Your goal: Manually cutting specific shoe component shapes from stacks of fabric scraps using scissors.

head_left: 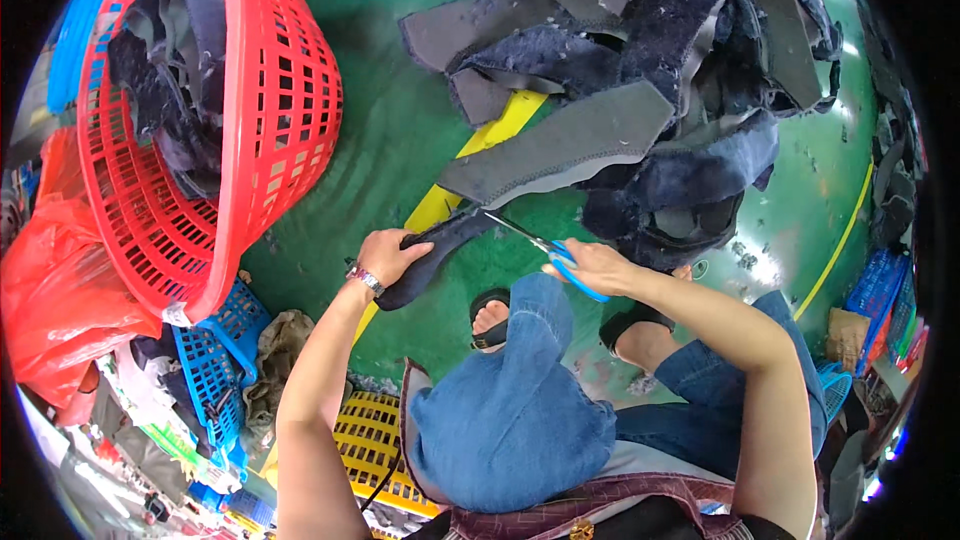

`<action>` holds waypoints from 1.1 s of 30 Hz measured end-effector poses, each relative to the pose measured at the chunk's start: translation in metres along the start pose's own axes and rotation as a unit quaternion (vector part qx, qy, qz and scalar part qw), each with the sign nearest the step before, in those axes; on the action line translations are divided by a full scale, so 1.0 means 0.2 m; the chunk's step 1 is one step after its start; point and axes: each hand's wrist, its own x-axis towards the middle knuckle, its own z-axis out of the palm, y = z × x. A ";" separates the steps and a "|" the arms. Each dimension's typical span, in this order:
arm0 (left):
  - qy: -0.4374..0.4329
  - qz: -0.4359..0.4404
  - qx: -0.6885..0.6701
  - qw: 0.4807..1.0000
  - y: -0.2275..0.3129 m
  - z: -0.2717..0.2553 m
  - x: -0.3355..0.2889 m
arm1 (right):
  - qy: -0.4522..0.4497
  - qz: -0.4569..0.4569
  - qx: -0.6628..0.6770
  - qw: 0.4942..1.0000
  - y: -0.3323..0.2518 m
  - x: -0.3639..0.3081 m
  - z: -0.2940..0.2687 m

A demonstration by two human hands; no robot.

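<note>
Long dark fuzzy fabric strip point(440, 255) mid-frame, red plastic basket point(285, 90) upper left; your outstretched left hand point(393, 258) pinches the strip, right hand point(592, 268) grips blue-handled metal scissors point(548, 245).

from my remote end i've got a textile workshop: green flr point(370, 70) w/ yellow line point(520, 118), lg red basket point(240, 60), heap of dark fabric pcs point(675, 25).

One left hand point(390, 255) and one right hand point(592, 268); one pair of scissors point(546, 243); one wristband point(368, 281); one red basket point(236, 70); one yellow basket point(368, 432); one red plastic bag point(62, 285); two black sandals point(489, 339); two yellow floor lines point(519, 118); dark fabric pieces point(665, 35), several, overlapping too much to count exactly
</note>
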 end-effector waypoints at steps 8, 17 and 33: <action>0.067 0.027 -0.034 0.997 0.03 0.08 -0.07 | 0.050 -0.002 0.035 0.998 -0.13 0.04 0.01; 0.389 0.192 0.272 0.859 0.06 0.19 -0.11 | 0.077 0.039 -0.025 0.996 -0.08 0.03 0.00; 0.088 -0.092 -0.337 0.933 -0.02 0.15 0.08 | 0.046 0.039 0.051 0.997 0.08 0.02 0.02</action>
